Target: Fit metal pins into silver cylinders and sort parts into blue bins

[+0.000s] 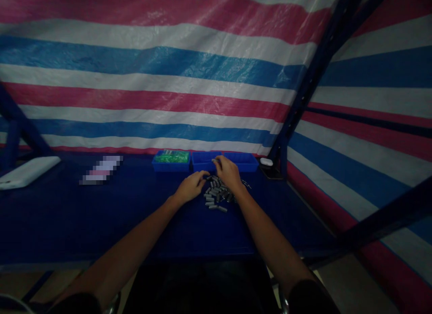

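Observation:
A pile of several small grey metal cylinders point(216, 197) lies on the dark blue table point(101, 215). My left hand point(191, 185) rests at the pile's left edge with its fingers curled toward the pieces. My right hand point(228, 171) sits on the pile's far side, fingers bent and pinched near the front rim of the middle blue tray point(204, 161). What either hand holds is too small and dim to make out. A blue tray point(170, 161) with green parts stands to the left, and another blue tray point(245, 161) to the right.
A white flat device point(27, 171) lies at the table's far left, beside a pale blurred card point(101, 169). A small white object point(266, 161) sits by the dark blue frame post point(303, 84) on the right. A striped tarpaulin point(151, 79) walls the back and right.

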A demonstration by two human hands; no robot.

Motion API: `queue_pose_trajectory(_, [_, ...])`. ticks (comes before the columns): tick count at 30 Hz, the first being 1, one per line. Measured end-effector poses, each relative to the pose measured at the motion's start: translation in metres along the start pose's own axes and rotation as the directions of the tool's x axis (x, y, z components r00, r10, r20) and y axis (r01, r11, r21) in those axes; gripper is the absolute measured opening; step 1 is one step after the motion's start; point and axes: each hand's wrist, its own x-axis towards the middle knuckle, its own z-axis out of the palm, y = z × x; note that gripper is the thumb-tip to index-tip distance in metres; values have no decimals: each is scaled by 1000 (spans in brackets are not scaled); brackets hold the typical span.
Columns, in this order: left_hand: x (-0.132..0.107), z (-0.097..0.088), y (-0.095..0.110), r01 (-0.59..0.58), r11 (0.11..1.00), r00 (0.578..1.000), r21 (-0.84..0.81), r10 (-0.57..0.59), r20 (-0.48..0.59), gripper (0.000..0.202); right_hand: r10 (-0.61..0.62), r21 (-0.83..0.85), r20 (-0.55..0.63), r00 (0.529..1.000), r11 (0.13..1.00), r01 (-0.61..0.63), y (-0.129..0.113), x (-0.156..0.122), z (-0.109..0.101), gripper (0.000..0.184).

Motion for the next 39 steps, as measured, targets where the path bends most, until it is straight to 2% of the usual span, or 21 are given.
queue_pose_trajectory(3, [3,3,3,43,976,998,213,-50,29,36,76,8,-28,997,997,-76,14,6,7,21])
queue_pose_trajectory(5, [7,6,5,94,952,993,291,-111,39,34,131,4,-25,991,991,-131,19,7,11,22])
queue_pose_trajectory(8, [10,8,5,153,944,987,292,-162,10,27,182,16,4,983,983,-182,20,6,16,28])
queue_pose_trajectory(12, [10,10,2,218,943,976,251,-214,-43,19,156,32,73,985,987,-159,17,6,19,31])
queue_pose_trajectory(15, [10,12,0,209,954,978,216,-204,-45,19,158,7,134,978,987,-160,14,7,20,32])
queue_pose_trajectory(18, [11,12,-4,179,980,982,84,-174,-66,22,127,6,172,977,992,-130,9,1,16,33])
queue_pose_trajectory(21, [10,10,-10,160,977,979,-142,-176,-107,27,19,58,180,984,998,-29,1,-9,10,33])
queue_pose_trajectory(25, [7,6,-12,119,887,980,-446,-176,-89,30,-162,141,249,955,982,129,-9,-17,6,26])
queue_pose_trajectory(27, [6,4,-9,123,831,980,-542,-187,-65,28,-184,140,274,944,979,150,-11,-18,6,20])
queue_pose_trajectory(30, [5,4,-4,153,785,976,-600,-216,-35,25,-180,124,248,952,980,153,-13,-18,5,17])
queue_pose_trajectory(33, [4,5,-1,177,771,969,-611,-247,-31,25,-201,132,210,957,975,176,-16,-20,0,18])
queue_pose_trajectory(35, [5,5,-1,195,782,962,-593,-271,-42,25,-225,124,228,947,972,201,-18,-20,-4,15])
queue_pose_trajectory(37, [7,2,-3,187,838,957,-512,-274,-98,25,-229,91,252,940,973,213,-19,-14,-6,14])
queue_pose_trajectory(39, [8,-4,-4,159,936,944,-314,-237,-228,26,-161,29,229,960,987,159,-19,-3,-7,18])
